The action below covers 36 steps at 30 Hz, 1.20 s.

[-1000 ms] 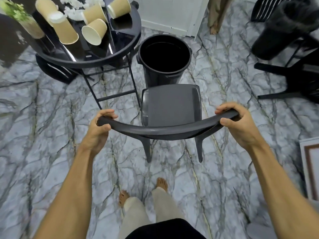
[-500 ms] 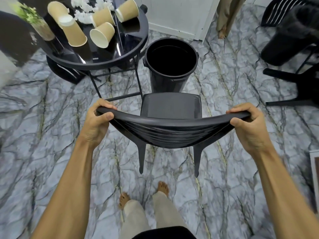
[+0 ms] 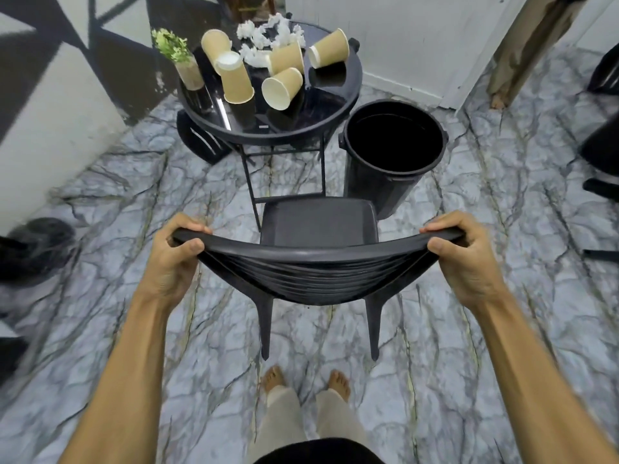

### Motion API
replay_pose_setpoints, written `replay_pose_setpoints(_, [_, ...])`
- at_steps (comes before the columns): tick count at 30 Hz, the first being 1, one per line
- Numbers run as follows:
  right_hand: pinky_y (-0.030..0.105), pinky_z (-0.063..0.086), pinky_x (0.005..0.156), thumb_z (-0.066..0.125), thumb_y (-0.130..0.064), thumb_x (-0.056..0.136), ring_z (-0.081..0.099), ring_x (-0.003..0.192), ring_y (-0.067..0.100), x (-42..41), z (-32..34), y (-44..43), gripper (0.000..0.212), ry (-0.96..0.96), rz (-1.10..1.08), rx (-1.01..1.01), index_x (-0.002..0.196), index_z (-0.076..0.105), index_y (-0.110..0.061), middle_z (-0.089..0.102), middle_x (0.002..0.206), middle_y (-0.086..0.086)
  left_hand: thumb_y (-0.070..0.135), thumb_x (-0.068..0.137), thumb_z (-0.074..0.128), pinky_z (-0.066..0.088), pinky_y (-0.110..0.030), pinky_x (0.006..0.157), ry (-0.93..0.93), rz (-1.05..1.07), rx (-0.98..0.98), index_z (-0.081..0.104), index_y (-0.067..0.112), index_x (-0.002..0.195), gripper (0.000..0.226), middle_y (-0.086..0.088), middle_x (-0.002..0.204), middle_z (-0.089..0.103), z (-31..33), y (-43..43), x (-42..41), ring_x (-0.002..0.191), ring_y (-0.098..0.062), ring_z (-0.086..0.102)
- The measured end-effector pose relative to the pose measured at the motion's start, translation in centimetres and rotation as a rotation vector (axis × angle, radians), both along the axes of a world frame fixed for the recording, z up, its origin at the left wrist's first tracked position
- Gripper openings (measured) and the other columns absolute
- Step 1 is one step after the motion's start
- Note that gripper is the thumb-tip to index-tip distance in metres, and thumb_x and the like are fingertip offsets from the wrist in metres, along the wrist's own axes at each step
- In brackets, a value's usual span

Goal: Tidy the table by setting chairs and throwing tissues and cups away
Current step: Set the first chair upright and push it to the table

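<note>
A black chair (image 3: 318,226) stands in front of me, its seat facing the small round black table (image 3: 338,108). My left hand (image 3: 170,259) grips the left end of the curved backrest and my right hand (image 3: 465,259) grips the right end. On the table lie several tan paper cups (image 3: 283,88), most tipped over, one upside down, and crumpled white tissues (image 3: 264,41) at the far side. A black bin (image 3: 395,169) stands open on the floor right of the table, just beyond the chair seat.
A small plant in a glass (image 3: 182,61) stands at the table's left edge. Other black chairs (image 3: 603,155) are at the right edge. A dark object (image 3: 33,249) lies on the floor at left. A white wall runs along the left, marble floor all around.
The chair has shifted left, from in front of the bin toward the table. The view has tilted up, showing more of the table and the left wall. Both hands keep their grip.
</note>
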State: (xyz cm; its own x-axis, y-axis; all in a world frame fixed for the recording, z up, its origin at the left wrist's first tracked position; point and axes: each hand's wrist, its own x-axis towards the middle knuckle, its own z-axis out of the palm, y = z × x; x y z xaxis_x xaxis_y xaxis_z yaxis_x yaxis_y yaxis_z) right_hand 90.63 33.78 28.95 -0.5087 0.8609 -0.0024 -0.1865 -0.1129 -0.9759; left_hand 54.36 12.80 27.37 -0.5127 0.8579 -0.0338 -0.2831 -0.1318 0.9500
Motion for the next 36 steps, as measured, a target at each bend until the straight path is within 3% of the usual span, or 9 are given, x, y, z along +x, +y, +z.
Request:
replay_pose_setpoints(19, [0.022, 0.051, 0.073, 0.067, 0.002, 0.07, 0.061, 0.08, 0.015, -14.6, -2.7, 4.5, 0.027, 0.01, 0.12, -0.035, 0.077, 0.071, -0.023, 0.066, 0.082, -0.001, 0.039, 0.047, 0.096, 0.051, -0.019, 0.069, -0.008, 0.076, -0.034, 0.068, 0.022, 0.071, 0.041, 0.004, 0.078, 0.067, -0.8, 1.1, -12.9, 0.075, -0.01, 0.063])
replay_pose_setpoints(27, [0.02, 0.05, 0.072, 0.065, 0.004, 0.07, 0.061, 0.079, 0.011, -17.0, -3.0, 6.6, 0.029, -0.002, 0.15, -0.039, 0.074, 0.071, -0.024, 0.066, 0.082, -0.004, 0.03, 0.048, 0.093, 0.051, -0.019, 0.07, -0.002, 0.089, -0.024, 0.068, 0.021, 0.072, 0.035, 0.004, 0.078, 0.066, -1.6, 2.9, -15.1, 0.076, -0.009, 0.063])
replay_pose_setpoints(36, [0.02, 0.047, 0.075, 0.06, 0.003, 0.073, 0.059, 0.08, 0.011, -16.8, -3.3, 8.6, 0.031, 0.007, 0.162, -0.073, 0.073, 0.07, -0.026, 0.066, 0.082, -0.006, 0.041, 0.048, 0.095, 0.051, -0.02, 0.069, 0.021, 0.068, -0.028, 0.068, 0.023, 0.072, 0.04, 0.006, 0.079, 0.066, -1.6, 4.9, -14.8, 0.075, -0.009, 0.063])
